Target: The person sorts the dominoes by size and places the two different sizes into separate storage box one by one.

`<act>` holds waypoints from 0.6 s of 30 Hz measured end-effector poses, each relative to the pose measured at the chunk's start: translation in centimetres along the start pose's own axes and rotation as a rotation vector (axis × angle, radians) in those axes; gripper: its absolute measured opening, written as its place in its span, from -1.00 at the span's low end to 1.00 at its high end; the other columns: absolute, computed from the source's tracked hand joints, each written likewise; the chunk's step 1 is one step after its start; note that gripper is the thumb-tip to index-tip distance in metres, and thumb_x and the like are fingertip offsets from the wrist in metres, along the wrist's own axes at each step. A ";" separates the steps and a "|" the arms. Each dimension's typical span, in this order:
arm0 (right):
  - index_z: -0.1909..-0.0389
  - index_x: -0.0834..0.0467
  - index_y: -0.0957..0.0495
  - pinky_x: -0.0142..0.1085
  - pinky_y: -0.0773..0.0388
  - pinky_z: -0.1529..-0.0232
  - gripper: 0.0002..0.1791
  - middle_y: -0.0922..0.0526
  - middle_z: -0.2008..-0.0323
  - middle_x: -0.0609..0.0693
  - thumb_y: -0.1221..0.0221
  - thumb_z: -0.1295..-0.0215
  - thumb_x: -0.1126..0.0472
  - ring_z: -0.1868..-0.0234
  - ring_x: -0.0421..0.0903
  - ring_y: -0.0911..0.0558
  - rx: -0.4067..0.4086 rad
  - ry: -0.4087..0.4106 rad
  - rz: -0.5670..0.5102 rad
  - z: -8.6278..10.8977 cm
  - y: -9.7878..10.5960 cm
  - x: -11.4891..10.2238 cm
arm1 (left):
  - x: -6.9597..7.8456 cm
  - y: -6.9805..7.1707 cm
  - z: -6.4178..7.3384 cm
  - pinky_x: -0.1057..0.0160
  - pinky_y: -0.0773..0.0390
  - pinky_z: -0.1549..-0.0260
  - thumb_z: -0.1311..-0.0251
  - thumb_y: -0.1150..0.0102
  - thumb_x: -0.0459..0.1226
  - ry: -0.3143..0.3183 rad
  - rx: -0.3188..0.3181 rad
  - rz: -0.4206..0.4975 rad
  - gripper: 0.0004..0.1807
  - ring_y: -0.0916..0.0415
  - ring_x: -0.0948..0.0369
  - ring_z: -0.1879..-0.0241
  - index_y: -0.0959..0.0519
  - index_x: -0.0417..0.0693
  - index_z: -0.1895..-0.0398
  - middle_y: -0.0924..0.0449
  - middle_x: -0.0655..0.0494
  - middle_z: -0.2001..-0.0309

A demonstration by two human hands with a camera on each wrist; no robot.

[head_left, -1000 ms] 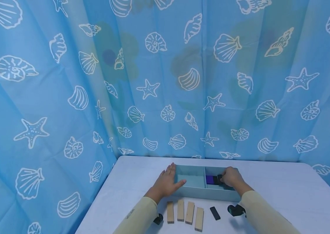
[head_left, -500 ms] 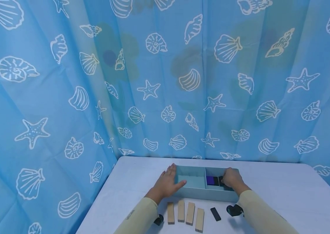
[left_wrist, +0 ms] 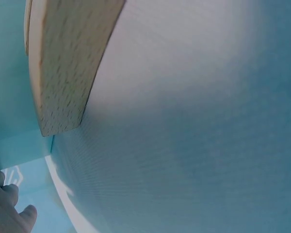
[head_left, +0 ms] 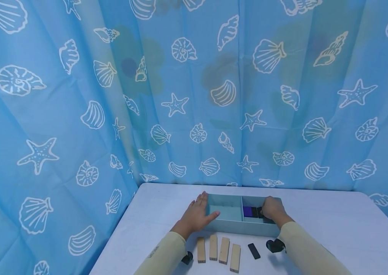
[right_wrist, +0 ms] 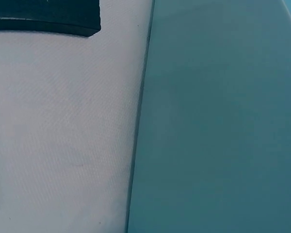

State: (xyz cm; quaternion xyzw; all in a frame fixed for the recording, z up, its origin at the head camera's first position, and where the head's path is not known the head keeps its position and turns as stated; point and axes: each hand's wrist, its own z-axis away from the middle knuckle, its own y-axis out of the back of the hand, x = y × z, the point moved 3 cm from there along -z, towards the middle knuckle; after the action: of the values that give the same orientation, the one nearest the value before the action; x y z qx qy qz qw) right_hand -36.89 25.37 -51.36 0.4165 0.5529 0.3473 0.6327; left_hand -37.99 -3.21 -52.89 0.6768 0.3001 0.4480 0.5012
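Observation:
My left hand rests against the left end of a grey-green two-compartment box, fingers straight and thumb over the front rim. In the left wrist view some fingertips show at the lower left edge. My right hand reaches down into the right compartment with curled fingers, pinching a small black block; the fingertips are partly hidden. Left of it, a purple block and another black piece lie against the divider. Only the box's outer wall and a dark block show in the right wrist view.
Several wooden blocks lie in a row in front of the box, with one black block to their right. The white table is backed by a blue shell-print curtain. Small black devices hang at both wrists.
My right hand has shifted slightly left inside the right compartment, and the black block at its fingers now sits lower, near the other pieces. My left hand has stayed in place.

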 end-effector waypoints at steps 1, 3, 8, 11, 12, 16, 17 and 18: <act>0.45 0.37 -0.56 -0.17 -0.43 0.35 -0.91 -0.50 0.56 0.03 -0.22 -0.18 0.41 0.49 -0.02 -0.45 -0.004 -0.001 0.005 0.0 0.0 0.0 | 0.0 0.0 0.0 -0.02 0.02 -0.38 -0.27 0.24 0.37 0.000 -0.003 -0.001 0.03 0.16 0.10 -0.50 0.09 -0.15 -0.55 0.12 0.01 -0.54; 0.57 0.30 -0.51 -0.20 -0.41 0.38 -0.84 -0.46 0.60 0.02 -0.21 -0.19 0.40 0.51 -0.03 -0.44 -0.011 -0.005 0.015 0.1 0.0 0.0 | 0.1 0.0 0.1 -0.03 0.02 -0.38 -0.27 0.24 0.37 0.001 -0.008 0.002 0.03 0.16 0.09 -0.50 0.09 -0.15 -0.55 0.12 0.01 -0.54; 0.66 0.23 -0.44 -0.23 -0.37 0.40 -0.74 -0.39 0.65 0.02 -0.18 -0.20 0.41 0.53 -0.04 -0.43 -0.013 -0.013 0.003 0.2 0.1 -0.1 | 0.1 0.1 0.1 -0.02 0.04 -0.39 -0.27 0.24 0.37 0.008 -0.018 0.002 0.03 0.18 0.09 -0.50 0.10 -0.14 -0.55 0.14 0.02 -0.55; 0.68 0.22 -0.43 -0.23 -0.37 0.41 -0.73 -0.38 0.66 0.01 -0.18 -0.20 0.40 0.53 -0.04 -0.43 -0.010 -0.012 0.004 0.3 0.1 -0.1 | 0.1 0.1 0.1 -0.02 0.04 -0.39 -0.27 0.25 0.38 0.014 -0.018 0.000 0.03 0.18 0.09 -0.50 0.11 -0.13 -0.56 0.14 0.02 -0.55; 0.67 0.23 -0.44 -0.22 -0.37 0.40 -0.73 -0.39 0.65 0.01 -0.19 -0.20 0.40 0.53 -0.04 -0.43 -0.009 -0.011 0.007 0.3 0.1 -0.1 | 0.2 0.1 0.1 -0.02 0.04 -0.39 -0.27 0.24 0.38 0.015 -0.019 0.001 0.03 0.18 0.09 -0.50 0.11 -0.13 -0.56 0.14 0.02 -0.55; 0.56 0.30 -0.49 -0.19 -0.40 0.36 -0.84 -0.43 0.61 0.02 -0.19 -0.19 0.40 0.50 -0.02 -0.44 -0.009 -0.005 0.019 0.3 0.1 -0.2 | 0.2 0.2 0.1 -0.02 0.04 -0.39 -0.27 0.23 0.38 0.016 -0.024 0.009 0.03 0.17 0.09 -0.50 0.10 -0.13 -0.56 0.13 0.02 -0.54; 0.51 0.33 -0.51 -0.18 -0.41 0.35 -0.87 -0.45 0.59 0.03 -0.19 -0.20 0.40 0.49 -0.01 -0.45 -0.011 -0.006 0.022 0.3 0.1 -0.2 | 0.3 0.2 0.1 -0.02 0.04 -0.39 -0.27 0.23 0.38 0.017 -0.026 0.012 0.03 0.17 0.09 -0.50 0.10 -0.14 -0.56 0.13 0.02 -0.54; 0.47 0.35 -0.52 -0.17 -0.42 0.34 -0.90 -0.46 0.58 0.04 -0.19 -0.19 0.40 0.48 -0.01 -0.46 -0.010 -0.005 0.024 0.2 0.1 -0.2 | 0.3 0.2 0.2 -0.02 0.04 -0.39 -0.27 0.23 0.37 0.014 -0.024 0.012 0.03 0.17 0.09 -0.50 0.10 -0.14 -0.55 0.13 0.01 -0.54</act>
State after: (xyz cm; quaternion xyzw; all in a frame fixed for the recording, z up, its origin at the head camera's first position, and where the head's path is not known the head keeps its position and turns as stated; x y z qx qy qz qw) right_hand -36.69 25.19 -51.15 0.4208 0.5446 0.3567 0.6318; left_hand -37.73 -3.11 -52.60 0.6693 0.2942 0.4593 0.5045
